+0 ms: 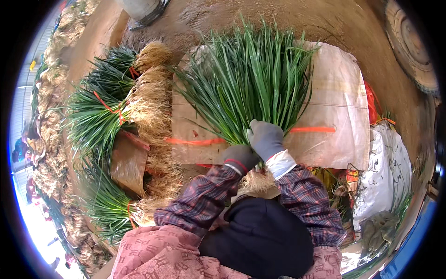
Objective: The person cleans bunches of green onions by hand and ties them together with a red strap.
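A large bunch of chives (253, 79), its long green leaves fanned out away from me, lies on a pale woven sack sheet (341, 93). My left hand (241, 157), in a dark grey glove, is closed around the bunch's base from the left. My right hand (266, 139), in a lighter grey glove with a white cuff, grips it from the right, slightly farther up the stems. Pale stringy roots (257, 182) hang out on the near side, below my hands. An orange strip (312, 129) runs flat across the sheet, passing beneath the bunch.
Tied bundles of the same plants (95, 116) are piled on the left, roots toward the sheet. A white sack (381, 167) stands at the right. Farther off are a wheel (411, 42) at the upper right and a pale bucket-like object (139, 8) at the top.
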### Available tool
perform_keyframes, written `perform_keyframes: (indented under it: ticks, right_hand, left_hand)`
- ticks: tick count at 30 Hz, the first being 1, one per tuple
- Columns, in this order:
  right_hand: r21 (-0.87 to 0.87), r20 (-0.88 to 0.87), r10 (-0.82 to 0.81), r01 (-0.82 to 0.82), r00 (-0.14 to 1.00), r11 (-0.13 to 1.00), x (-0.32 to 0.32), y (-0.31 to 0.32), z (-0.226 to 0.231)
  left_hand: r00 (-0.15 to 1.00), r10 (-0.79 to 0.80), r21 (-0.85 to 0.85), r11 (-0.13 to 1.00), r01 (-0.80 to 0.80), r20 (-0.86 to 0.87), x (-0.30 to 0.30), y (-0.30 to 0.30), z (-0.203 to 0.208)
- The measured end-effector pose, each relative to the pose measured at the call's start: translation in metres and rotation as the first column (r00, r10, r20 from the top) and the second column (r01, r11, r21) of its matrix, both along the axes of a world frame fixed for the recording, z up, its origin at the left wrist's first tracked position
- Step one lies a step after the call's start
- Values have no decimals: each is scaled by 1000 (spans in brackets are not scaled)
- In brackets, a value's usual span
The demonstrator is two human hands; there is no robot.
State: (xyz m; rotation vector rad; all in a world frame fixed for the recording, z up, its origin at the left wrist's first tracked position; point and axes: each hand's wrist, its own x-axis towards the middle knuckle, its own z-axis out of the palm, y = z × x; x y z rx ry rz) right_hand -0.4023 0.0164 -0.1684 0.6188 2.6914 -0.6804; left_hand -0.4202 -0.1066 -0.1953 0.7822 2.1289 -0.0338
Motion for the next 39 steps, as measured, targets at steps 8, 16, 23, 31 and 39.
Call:
perform_keyframes:
  ticks: [8,16,23,31,39]
  right_hand:
    - [-965,114,-480,211,870,154,2,25,-6]
    - [-875,-223,-726,-462,650,-146,74,119,106]
    - [-425,882,459,-235,109,874,319,100,104]
    - [368,-248,88,10,965,930,143,136,-62]
    - [604,6,-88,67,996,794,115,142,-122]
  left_hand:
    - [997,8,46,999,-4,-72,5,22,-34]
    - [999,48,59,997,-46,-23,-9,26,2]
    - [996,-75,62,995,72,38,-25,-9,4]
    - [243,-45,242,-22,-970,969,-198,-22,-6]
    - [851,-39,-40,999,21,-523,-89,-162,-69]
